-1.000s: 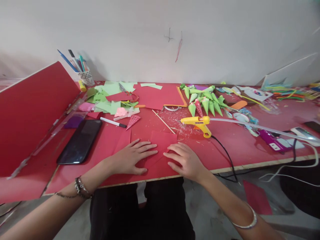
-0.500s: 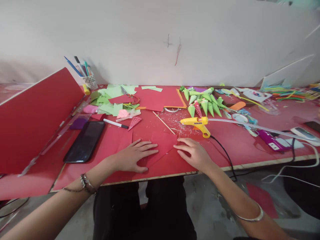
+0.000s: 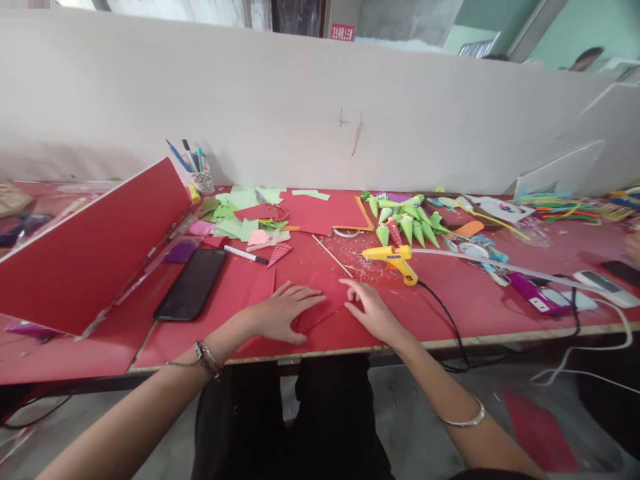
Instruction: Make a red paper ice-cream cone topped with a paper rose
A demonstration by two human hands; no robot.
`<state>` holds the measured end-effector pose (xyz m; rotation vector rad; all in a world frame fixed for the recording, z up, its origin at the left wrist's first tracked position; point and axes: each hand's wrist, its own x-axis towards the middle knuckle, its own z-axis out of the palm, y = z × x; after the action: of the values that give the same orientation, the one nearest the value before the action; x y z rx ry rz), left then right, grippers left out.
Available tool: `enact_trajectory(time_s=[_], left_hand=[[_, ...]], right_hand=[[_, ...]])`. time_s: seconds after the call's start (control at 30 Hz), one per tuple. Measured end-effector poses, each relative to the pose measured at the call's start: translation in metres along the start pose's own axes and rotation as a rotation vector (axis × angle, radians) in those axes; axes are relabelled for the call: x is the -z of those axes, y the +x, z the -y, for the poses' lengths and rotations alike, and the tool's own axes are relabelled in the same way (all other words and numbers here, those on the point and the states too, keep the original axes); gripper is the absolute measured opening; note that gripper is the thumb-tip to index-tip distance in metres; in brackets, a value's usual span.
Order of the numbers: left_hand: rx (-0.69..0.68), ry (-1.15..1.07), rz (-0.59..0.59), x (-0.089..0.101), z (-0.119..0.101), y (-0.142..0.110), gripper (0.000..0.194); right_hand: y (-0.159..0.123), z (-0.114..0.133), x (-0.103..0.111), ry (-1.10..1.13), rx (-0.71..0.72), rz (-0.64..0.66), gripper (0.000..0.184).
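Observation:
A piece of red paper (image 3: 331, 288) lies on the red table near the front edge, hard to tell from the surface beneath. Spread flat over its left part is my left hand (image 3: 281, 313), fingers apart and pressing down. My right hand (image 3: 374, 315) rests at the paper's right side, index finger stretched onto it, thumb apart, the other fingers partly curled; nothing shows in its grasp. A thin wooden stick (image 3: 332, 255) lies just behind the paper. To the right of the stick sits a yellow hot glue gun (image 3: 393, 257) with a long glue stick in its back.
Left are a black phone (image 3: 191, 285), a marker (image 3: 245, 255) and a standing red board (image 3: 110, 257). Behind lie green paper scraps (image 3: 240, 228) and green paper cones (image 3: 410, 220). Right are a purple power strip (image 3: 539, 295) and cables. A pen cup (image 3: 203, 180) stands by the white partition.
The view has tilted up, showing the room beyond the partition. My right hand has slid slightly left over the paper, its fingers more curled. My left hand stays flat on it.

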<state>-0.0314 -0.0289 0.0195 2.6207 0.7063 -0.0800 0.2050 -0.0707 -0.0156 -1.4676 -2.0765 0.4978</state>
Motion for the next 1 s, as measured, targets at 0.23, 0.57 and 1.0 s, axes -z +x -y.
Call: enact_trajectory(time_s=[0.23, 0.57, 1.0], left_hand=[[0.158, 0.133, -0.188, -0.005, -0.014, 0.013, 0.067], [0.146, 0.366, -0.374, -0.006, -0.031, 0.019, 0.067], [-0.043, 0.332, -0.404, 0.032, -0.016, 0.009, 0.044]], right_hand=[[0.006, 0.01, 0.008, 0.02, 0.034, 0.088, 0.043], [0.015, 0.022, 0.009, 0.168, -0.1, 0.159, 0.035], [-0.002, 0.04, 0.03, -0.039, 0.274, -0.25, 0.043]])
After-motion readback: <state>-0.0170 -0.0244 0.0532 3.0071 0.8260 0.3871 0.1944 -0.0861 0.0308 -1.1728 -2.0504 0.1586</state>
